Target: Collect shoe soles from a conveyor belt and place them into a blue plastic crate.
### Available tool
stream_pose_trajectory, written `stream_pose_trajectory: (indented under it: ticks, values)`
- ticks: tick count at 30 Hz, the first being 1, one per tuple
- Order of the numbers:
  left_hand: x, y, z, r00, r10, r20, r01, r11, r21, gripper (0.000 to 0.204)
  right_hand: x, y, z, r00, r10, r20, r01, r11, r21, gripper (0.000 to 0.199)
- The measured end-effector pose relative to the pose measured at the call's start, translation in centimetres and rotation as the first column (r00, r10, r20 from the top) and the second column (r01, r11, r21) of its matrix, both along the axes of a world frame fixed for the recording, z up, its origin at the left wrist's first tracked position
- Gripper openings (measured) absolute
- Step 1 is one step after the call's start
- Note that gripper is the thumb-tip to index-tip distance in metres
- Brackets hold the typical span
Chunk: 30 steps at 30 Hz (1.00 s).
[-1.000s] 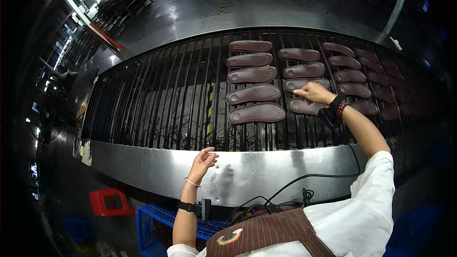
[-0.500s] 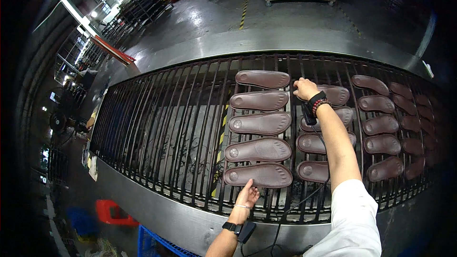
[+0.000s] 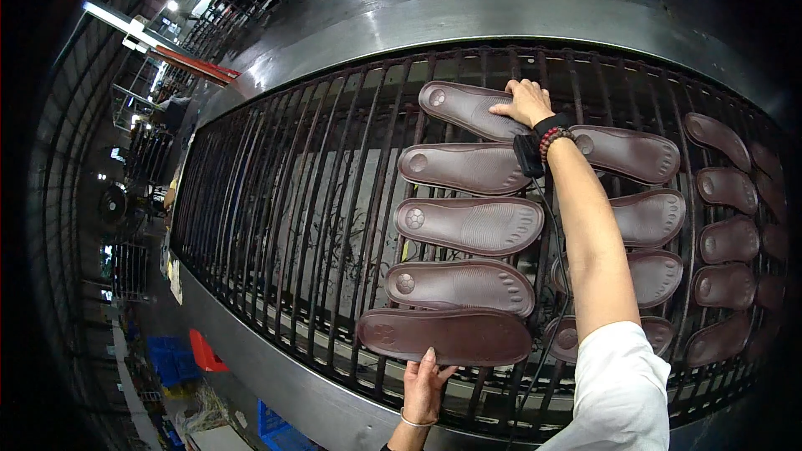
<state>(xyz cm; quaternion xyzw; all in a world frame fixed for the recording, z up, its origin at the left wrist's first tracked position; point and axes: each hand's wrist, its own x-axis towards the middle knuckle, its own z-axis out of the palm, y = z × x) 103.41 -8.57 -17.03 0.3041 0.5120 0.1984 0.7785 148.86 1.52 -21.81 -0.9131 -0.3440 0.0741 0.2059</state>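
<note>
While pinching the near long edge of a smooth, reddish-brown, foot-shaped sole [image 3: 451,337] with thumb on top and the other fingers seemingly beneath, holds the left hand [image 3: 423,392] just below the middle of that edge. Lies straight ahead of these fingers, crosswise, long axis left to right, heel left and toe right; much nearer to this hand than to the right hand [image 3: 528,104]. Covers in part, along its far side, a dark-brown sole with moulded toe hollows [image 3: 459,286].

Reaches on the right, arm nearly straight and pointing up-left, to the toe end of the farthest dark-brown sole [image 3: 464,107] of this column. Rests the thumb on its upper face, other fingers at the far side; cannot tell a firm clamp from a light touch. Slants there, heel up-left, toe toward the wrist.

Wears a red-and-black beaded bracelet [image 3: 555,142] behind that hand. Farther out, passes the bare right forearm over a second column of similar soles [image 3: 635,154], all on a rack of dark metal bars [image 3: 251,200] within a grey sheet-metal frame [image 3: 276,380].
</note>
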Motion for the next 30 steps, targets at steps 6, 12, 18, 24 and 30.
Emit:
stream_pose_trajectory:
  ticks: [6,12,18,24,30]
  values:
    - [1.5,3.7,-2.2,0.997,-0.063,-0.048,0.059,0.995,-0.076,0.018,1.5,-2.8,3.3,0.790,0.326,-0.520,-0.164,0.929,0.332,0.048]
    - [4.1,5.6,-4.3,0.989,-0.074,-0.132,0.070,0.997,-0.036,0.019,-5.8,-2.8,-0.1,0.827,0.440,-0.349,-0.432,0.896,0.103,0.061]
    - [3.3,4.5,-3.0,0.996,0.068,0.063,-0.075,0.991,0.111,0.031,-7.2,-4.4,1.6,0.685,0.486,-0.543,-0.412,0.873,0.262,0.060]
    - [6.3,8.0,-1.7,0.990,-0.073,0.118,0.067,0.997,0.047,0.040,6.5,-17.6,6.1,0.747,0.373,-0.551,-0.362,0.922,0.134,0.065]
    - [9.0,9.5,-5.7,0.968,0.006,0.252,-0.012,1.000,0.024,0.037,8.7,-24.7,0.1,0.883,0.073,-0.463,-0.082,0.997,-0.001,0.077]
